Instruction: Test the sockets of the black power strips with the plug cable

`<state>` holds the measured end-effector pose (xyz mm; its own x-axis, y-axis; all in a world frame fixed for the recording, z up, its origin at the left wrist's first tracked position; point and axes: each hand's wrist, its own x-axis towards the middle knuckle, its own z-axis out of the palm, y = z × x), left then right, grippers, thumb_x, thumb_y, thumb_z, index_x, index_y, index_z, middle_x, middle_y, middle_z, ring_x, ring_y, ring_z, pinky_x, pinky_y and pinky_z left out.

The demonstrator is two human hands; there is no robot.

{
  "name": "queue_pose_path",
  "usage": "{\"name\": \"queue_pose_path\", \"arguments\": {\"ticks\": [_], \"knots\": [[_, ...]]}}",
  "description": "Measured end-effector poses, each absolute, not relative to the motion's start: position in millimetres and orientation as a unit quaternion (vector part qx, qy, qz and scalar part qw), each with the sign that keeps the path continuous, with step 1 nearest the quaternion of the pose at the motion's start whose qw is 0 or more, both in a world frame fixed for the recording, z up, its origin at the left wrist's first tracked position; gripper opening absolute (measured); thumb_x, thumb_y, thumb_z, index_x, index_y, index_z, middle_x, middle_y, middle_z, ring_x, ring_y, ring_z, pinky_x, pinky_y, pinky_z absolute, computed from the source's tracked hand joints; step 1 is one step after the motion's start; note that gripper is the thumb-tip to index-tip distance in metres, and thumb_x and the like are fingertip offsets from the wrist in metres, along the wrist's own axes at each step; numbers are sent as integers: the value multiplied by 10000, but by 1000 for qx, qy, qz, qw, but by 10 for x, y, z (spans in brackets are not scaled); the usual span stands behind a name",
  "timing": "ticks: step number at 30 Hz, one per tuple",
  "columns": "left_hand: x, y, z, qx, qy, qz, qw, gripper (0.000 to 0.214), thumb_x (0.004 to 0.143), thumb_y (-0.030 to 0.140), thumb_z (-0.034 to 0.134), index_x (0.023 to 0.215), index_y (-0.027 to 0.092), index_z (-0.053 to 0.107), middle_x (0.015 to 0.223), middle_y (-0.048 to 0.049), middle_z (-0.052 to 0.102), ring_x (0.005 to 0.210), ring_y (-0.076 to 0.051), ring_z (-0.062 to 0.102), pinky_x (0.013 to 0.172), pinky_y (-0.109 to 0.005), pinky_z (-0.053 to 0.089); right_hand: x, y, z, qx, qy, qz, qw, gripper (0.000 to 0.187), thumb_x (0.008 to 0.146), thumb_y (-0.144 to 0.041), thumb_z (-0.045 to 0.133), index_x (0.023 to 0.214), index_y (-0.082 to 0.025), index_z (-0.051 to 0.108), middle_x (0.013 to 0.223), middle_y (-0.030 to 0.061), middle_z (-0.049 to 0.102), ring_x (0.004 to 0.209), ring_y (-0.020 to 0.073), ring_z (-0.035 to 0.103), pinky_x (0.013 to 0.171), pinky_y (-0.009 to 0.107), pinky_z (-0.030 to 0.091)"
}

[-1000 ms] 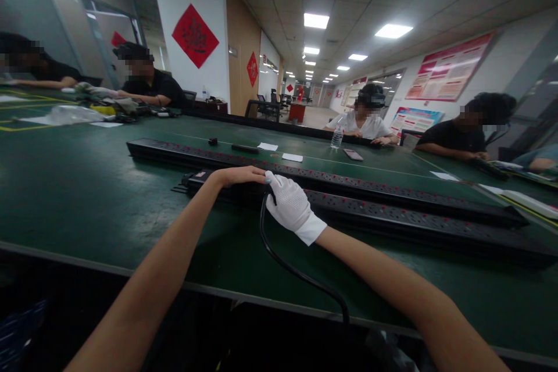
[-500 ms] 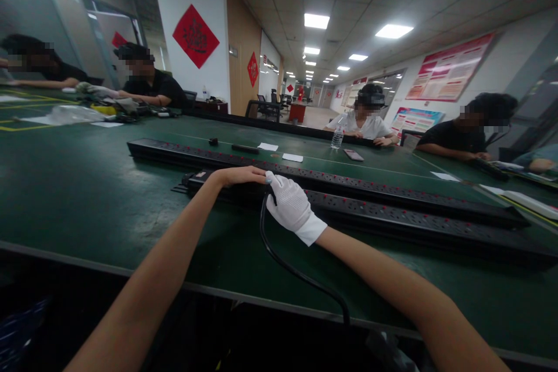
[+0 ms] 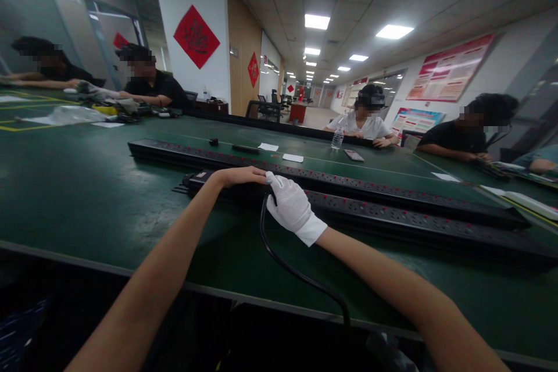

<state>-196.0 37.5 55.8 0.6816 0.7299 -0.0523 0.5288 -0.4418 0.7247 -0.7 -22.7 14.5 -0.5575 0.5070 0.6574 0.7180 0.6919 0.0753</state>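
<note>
My bare left hand (image 3: 239,175) lies flat, fingers stretched along the top of the nearer long black power strip (image 3: 392,218), close to its left end. My right hand (image 3: 291,204), in a white glove, is closed round the plug end of a black cable (image 3: 296,273) right at the strip, touching my left fingertips. The plug itself is hidden under the glove. From there the cable curves down over the green table (image 3: 87,197) and drops off its front edge.
A second long power strip (image 3: 174,151) lies parallel behind the first. Beyond it are paper slips (image 3: 292,157), a phone (image 3: 353,154) and a water bottle (image 3: 337,137). Other people sit at the far side and at the left, with clutter (image 3: 70,115) before them.
</note>
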Motion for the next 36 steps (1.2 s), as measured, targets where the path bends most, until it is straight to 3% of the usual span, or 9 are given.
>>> {"name": "queue_pose_path", "arguments": {"ticks": [36], "knots": [[-1967, 362, 562, 837, 376, 136, 374, 452, 794, 454, 489, 1198, 252, 515, 1274, 17, 500, 1166, -171, 438, 995, -259, 258, -2, -231, 147, -355, -865, -171, 310, 515, 863, -253, 363, 1357, -129, 279, 1181, 143, 500, 1013, 240, 492, 856, 391, 421]]}}
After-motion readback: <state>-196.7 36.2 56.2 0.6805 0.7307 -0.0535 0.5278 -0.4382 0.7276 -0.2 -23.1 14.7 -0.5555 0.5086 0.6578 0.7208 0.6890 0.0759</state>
